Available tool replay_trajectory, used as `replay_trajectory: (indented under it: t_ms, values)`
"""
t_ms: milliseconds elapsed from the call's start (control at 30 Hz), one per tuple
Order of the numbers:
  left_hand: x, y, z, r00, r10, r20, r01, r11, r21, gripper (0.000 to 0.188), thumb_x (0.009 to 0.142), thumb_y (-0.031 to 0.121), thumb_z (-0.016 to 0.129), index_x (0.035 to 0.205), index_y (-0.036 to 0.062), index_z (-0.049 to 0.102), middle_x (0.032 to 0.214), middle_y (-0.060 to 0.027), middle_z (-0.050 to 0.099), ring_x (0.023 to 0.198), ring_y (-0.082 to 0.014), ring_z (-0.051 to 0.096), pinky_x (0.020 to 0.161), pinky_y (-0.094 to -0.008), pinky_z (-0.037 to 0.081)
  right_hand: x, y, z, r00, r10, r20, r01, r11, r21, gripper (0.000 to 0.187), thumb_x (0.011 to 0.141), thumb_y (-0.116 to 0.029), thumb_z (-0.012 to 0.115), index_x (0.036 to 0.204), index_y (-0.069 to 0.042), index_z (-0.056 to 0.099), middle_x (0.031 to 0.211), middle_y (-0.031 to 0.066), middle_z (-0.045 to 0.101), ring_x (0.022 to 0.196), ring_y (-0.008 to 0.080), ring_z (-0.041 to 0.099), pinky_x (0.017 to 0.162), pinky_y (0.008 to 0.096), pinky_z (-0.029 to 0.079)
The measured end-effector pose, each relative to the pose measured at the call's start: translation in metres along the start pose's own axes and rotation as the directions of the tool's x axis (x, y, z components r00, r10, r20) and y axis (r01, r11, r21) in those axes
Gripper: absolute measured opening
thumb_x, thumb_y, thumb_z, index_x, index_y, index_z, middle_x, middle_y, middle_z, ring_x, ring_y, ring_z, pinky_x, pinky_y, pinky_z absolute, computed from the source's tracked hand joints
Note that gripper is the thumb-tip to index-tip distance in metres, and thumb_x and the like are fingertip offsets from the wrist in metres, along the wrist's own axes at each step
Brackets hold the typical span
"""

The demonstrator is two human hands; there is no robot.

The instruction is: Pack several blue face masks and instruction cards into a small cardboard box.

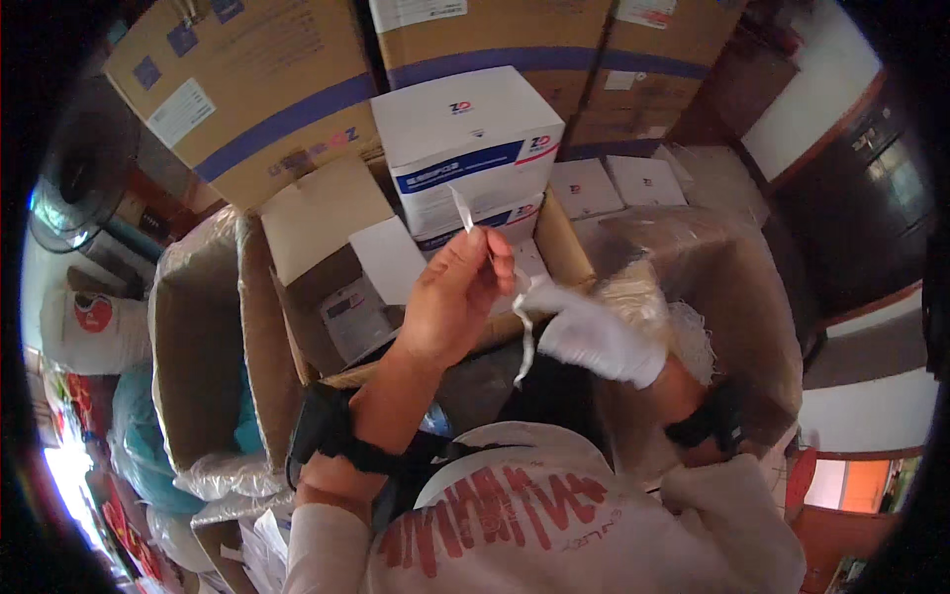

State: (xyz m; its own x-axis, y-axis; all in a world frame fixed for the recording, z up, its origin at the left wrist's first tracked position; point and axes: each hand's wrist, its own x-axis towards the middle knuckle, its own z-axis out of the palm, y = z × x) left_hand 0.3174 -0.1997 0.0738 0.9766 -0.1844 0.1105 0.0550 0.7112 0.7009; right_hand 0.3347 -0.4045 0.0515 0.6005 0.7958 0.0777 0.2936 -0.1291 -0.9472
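Note:
My bare left hand (457, 292) is raised before me, closed in a pinch on a thin white strip (462, 210) that sticks up above thumb and finger. My right hand (606, 342) wears a white glove and reaches in from the right, its fingertips close to the left fingers. They look pressed together, but blur hides what they pinch. Another white strip (525, 346) dangles between the two hands. Behind them stands an open brown carton (569, 247) with white boxes (465, 119) stacked in it. A white box (354, 319) lies lower inside the carton.
Tall brown cartons (267, 89) with blue bands stand at the back. Two small white boxes (643, 182) sit behind right. A plastic-lined carton (737, 327) holding white material is at my right; another lined carton (203, 346) is at my left. A fan (84, 178) stands far left.

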Motion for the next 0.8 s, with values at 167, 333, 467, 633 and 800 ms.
replay_trajectory:
  t_ms: [167,333,467,633,800]
  values:
    - [-0.006,0.009,-0.022,0.999,-0.035,0.006,0.035,0.944,-0.329,0.019,0.092,0.022,0.040,0.091,0.0059,0.051,0.081,-0.0002,0.050,0.073,-0.0085,0.049,0.068,-0.0206,0.044,0.014,-0.020,0.038,0.911,0.391,0.128,-0.404,0.792,0.457,0.031,0.085,-0.023,0.053,0.110,-0.006,0.050,0.076,0.0015,0.057,0.063,0.0081,0.052,0.056,0.0200,0.042]
    - [-0.007,-0.009,-0.022,0.993,-0.115,-0.017,0.093,0.873,-0.479,0.021,0.091,0.025,0.042,0.089,0.0065,0.052,0.077,-0.0011,0.051,0.068,-0.0110,0.049,0.068,-0.0242,0.044,0.022,-0.018,0.046,0.937,0.317,-0.149,-0.217,0.859,0.463,0.029,0.084,-0.023,0.055,0.107,-0.006,0.050,0.071,0.0013,0.054,0.062,0.0103,0.052,0.053,0.0203,0.042]
    - [-0.006,-0.014,-0.023,0.978,-0.124,0.166,0.200,0.781,-0.592,0.023,0.090,0.026,0.044,0.096,0.0062,0.053,0.086,-0.0024,0.055,0.075,-0.0118,0.053,0.071,-0.0240,0.045,0.019,-0.013,0.051,0.924,0.382,-0.010,-0.355,0.868,0.347,0.022,0.087,-0.021,0.051,0.099,-0.004,0.055,0.075,0.0037,0.057,0.063,0.0104,0.054,0.056,0.0207,0.044]
    - [-0.021,-0.011,-0.050,0.946,-0.240,-0.218,0.247,0.969,0.005,0.036,0.089,0.030,0.046,0.115,0.0053,0.047,0.106,-0.0065,0.056,0.087,-0.0123,0.054,0.077,-0.0254,0.044,-0.043,-0.021,-0.047,0.682,0.165,-0.713,-0.271,0.962,-0.037,0.018,0.088,-0.015,0.048,0.095,-0.001,0.056,0.076,0.0037,0.058,0.061,0.0078,0.053,0.055,0.0210,0.044]
    - [-0.056,-0.035,-0.105,0.852,-0.367,-0.374,0.399,0.917,0.010,0.035,0.087,0.031,0.049,0.112,0.0061,0.050,0.103,-0.0036,0.056,0.085,-0.0114,0.053,0.077,-0.0252,0.042,-0.150,0.005,-0.139,0.243,0.624,-0.743,-0.733,0.620,0.281,0.021,0.085,-0.026,0.053,0.093,-0.008,0.058,0.064,-0.0006,0.051,0.055,0.0079,0.049,0.050,0.0198,0.037]
